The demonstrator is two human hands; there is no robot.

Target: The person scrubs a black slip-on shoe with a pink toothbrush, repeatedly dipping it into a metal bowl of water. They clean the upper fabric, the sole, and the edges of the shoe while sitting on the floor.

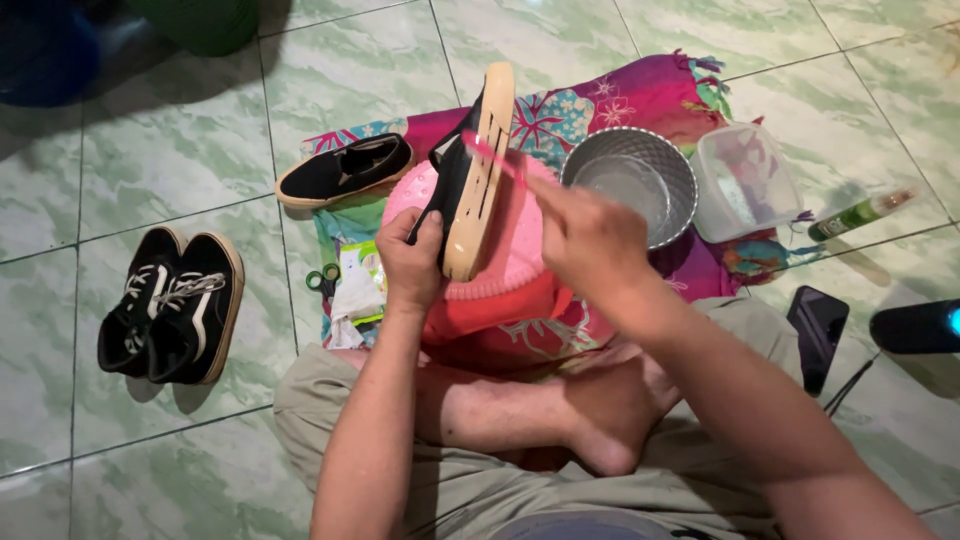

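- Hands first: the left hand point(412, 262) is clamped around the heel end of a black shoe point(470, 170), holding it on edge with the tan sole turned toward the right.
- Right hand point(590, 235) is closed on a pink toothbrush point(492, 155), whose head lies against the sole.
- Shoe stands above a pink basin point(510, 265), which sits just in front of the person's crossed legs.
- Basin rests on a patterned magenta cloth point(650, 90) spread over the green tiled floor point(150, 150).
- Just right of the basin on the cloth: a metal bowl point(635, 180), then a clear plastic container point(745, 180).
- A second black shoe point(345, 168) lies at the cloth's left edge; green-handled scissors point(322, 280) lie nearby.
- Further left on the floor stands a pair of black sneakers point(172, 305) with white laces.
- Far right: a small green bottle point(860, 213) and a dark phone point(818, 330).
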